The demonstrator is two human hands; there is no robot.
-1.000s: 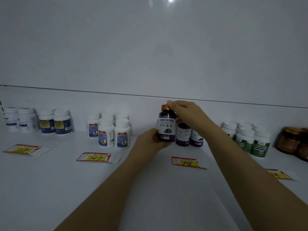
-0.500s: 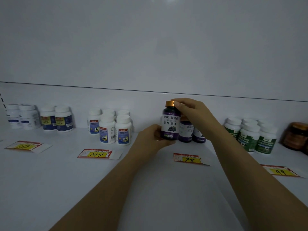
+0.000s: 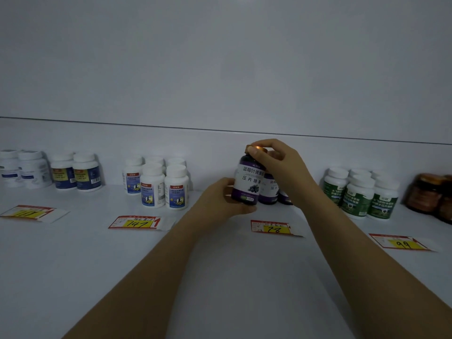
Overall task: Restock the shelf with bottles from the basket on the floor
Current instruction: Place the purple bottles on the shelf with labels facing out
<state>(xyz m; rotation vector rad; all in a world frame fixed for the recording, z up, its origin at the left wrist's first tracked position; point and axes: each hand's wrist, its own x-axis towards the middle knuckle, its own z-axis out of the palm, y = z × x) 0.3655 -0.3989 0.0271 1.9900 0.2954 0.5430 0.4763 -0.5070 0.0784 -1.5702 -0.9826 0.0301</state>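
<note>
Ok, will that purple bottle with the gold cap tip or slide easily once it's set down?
Likely rigid: the purple bottle shows no denting under the left hand or right hand. Taller than wide, so a nudge near its cap could tip it. It may slide on the smooth shelf.

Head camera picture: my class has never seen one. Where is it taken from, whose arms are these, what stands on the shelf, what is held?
No machine here: a person wears the camera on the head, looking down along two bare arms. The left hand grips a purple bottle low down; the right hand pinches its cap. On the white shelf stand white bottles, green bottles, brown jars and more purple bottles, with price tags in front.
</note>
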